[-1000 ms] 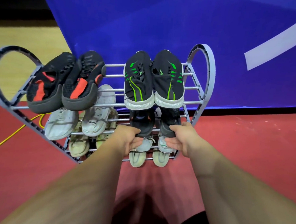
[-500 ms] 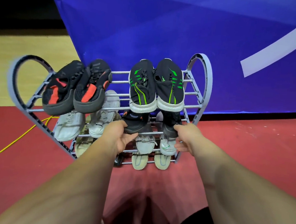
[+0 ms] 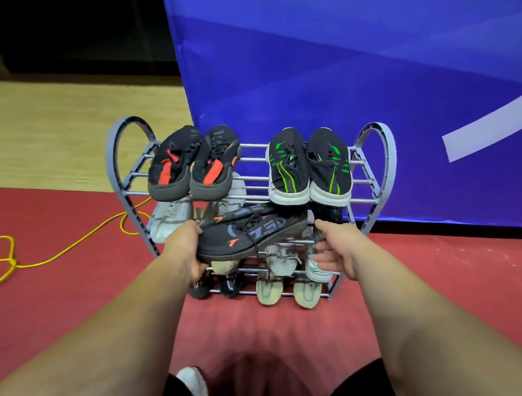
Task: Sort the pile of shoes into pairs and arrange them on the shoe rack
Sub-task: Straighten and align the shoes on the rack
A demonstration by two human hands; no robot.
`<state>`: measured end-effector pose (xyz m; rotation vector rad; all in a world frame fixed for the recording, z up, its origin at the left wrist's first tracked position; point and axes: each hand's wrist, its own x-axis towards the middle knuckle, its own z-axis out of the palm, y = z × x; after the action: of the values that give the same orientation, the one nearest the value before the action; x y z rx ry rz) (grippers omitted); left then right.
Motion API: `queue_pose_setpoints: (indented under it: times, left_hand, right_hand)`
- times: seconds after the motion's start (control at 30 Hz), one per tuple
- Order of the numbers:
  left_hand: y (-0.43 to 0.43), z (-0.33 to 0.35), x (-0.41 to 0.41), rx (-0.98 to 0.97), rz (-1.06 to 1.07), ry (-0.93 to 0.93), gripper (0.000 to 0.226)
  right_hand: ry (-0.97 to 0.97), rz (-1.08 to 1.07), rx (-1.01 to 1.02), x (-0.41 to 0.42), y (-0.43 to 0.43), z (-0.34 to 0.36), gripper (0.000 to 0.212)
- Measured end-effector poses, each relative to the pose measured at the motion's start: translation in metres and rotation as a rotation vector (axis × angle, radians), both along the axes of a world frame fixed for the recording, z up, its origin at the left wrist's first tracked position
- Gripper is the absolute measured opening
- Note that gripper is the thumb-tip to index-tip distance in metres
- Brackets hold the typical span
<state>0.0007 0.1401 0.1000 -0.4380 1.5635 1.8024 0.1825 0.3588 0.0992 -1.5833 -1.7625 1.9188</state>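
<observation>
In left hand (image 3: pixel 185 248), apparently: black sneaker (image 3: pixel 251 235)

Grey figures — seemingly "750" — on the side of the black shoe (image 3: pixel 244 243)

Bare forearms (image 3: pixel 114 326), blk fabric on legs (image 3: pixel 360 393), white shoe (image 3: pixel 193 381) on foot

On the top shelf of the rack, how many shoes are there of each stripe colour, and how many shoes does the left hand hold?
Black shoes with red marks, top shelf of the rack: 2
Black shoes with green stripes, top shelf: 2
Black shoe with an orange logo, held by the left hand: 1
Total: 5
</observation>
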Motion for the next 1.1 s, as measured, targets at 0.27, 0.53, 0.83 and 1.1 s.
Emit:
queue_pose_setpoints:
  times: [0.27, 0.53, 0.83, 1.1]
  left_hand:
    - [-0.026, 0.008, -0.009, -0.110, -0.158, 0.010, 0.021]
    - [-0.003, -0.001, -0.017, -0.076, -0.275, -0.051, 0.007]
    - [0.052, -0.007, 0.004, 0.163, -0.323, -0.070, 0.009]
    - [0.093, -0.020, 0.030, 0.080, -0.517, -0.018, 0.035]
  right_hand:
    - [-0.037, 0.176, -0.199, -0.005, -0.014, 0.004, 0.061]
    - [-0.062, 0.200, -0.269, 0.007, -0.008, 0.006, 0.036]
    - [0.149, -0.143, -0.349, 0.009, 0.010, -0.007, 0.024]
    - [0.410, -0.288, -0.518, -0.019, 0.002, -0.019, 0.018]
